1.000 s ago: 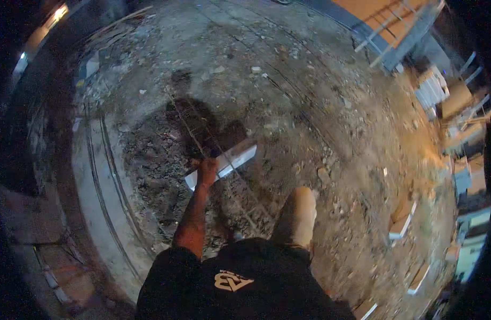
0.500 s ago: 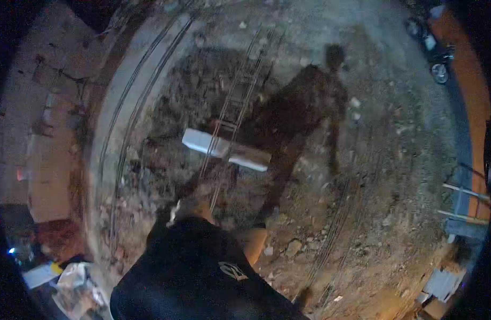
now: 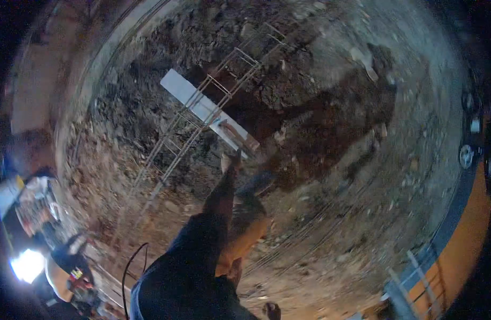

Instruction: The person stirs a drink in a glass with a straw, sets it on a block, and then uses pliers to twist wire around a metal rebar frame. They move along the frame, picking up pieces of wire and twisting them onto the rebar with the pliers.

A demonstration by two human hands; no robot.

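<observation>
My left hand (image 3: 227,161) was near the white board's (image 3: 182,89) lower end, left of centre, beneath the cage (image 3: 220,86); I couldn't tell its opening or grip (blur). Keeping fingers clear of the bars seemed safest.

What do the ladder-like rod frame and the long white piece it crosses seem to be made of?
The rod frame looks like steel rebar, dull and perhaps rusty, judging by its thin straight rods and squared loops. The long white piece has a flat, matte-looking face; it could be painted wood or rigid foam, as blur hides any grain.
</observation>
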